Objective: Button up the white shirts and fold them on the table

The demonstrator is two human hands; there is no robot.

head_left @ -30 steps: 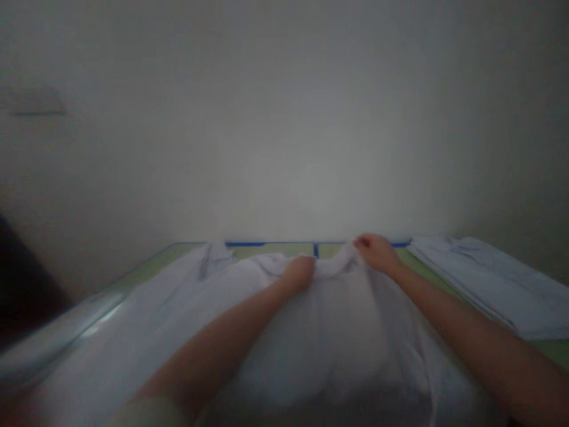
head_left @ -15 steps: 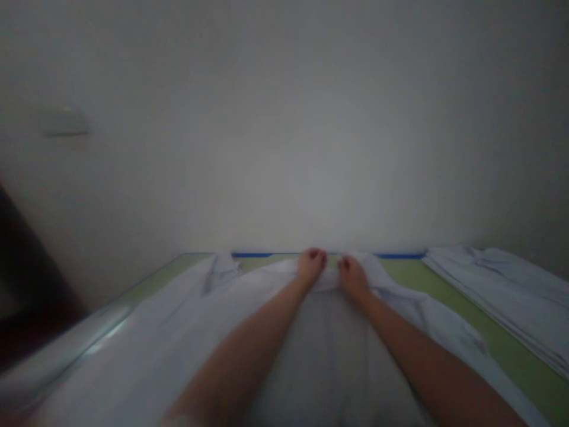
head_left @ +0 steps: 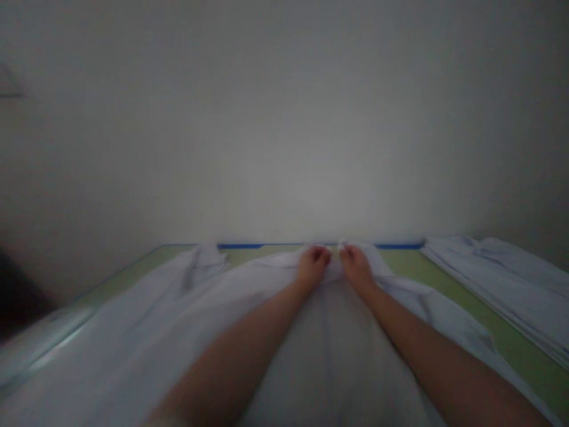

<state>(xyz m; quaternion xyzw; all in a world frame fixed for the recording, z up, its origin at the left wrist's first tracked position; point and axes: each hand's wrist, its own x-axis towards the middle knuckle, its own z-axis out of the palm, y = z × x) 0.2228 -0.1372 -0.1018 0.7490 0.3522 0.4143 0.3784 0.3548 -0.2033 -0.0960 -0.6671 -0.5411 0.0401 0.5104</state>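
A white shirt (head_left: 329, 350) lies spread over a green table, its near part running out of view at the bottom. My left hand (head_left: 313, 264) is closed at the shirt's far edge, fingertips pinching the cloth. Close beside it on the right, my right hand (head_left: 356, 265) also pinches the far edge, with a small peak of fabric standing up at its fingertips. A narrow gap separates the two hands. Blur hides the finer detail of the fingers and of the collar area.
Folded white garments (head_left: 511, 284) lie in a stack at the right on the green tabletop (head_left: 520, 350). Blue edging (head_left: 242, 246) runs along the table's far side, against a plain grey wall (head_left: 284, 130). Something dark (head_left: 20, 290) stands at the left.
Both hands have stayed at the shirt's far edge, and the right one now has a bit of cloth raised at its fingertips. The camera view has shifted slightly right.
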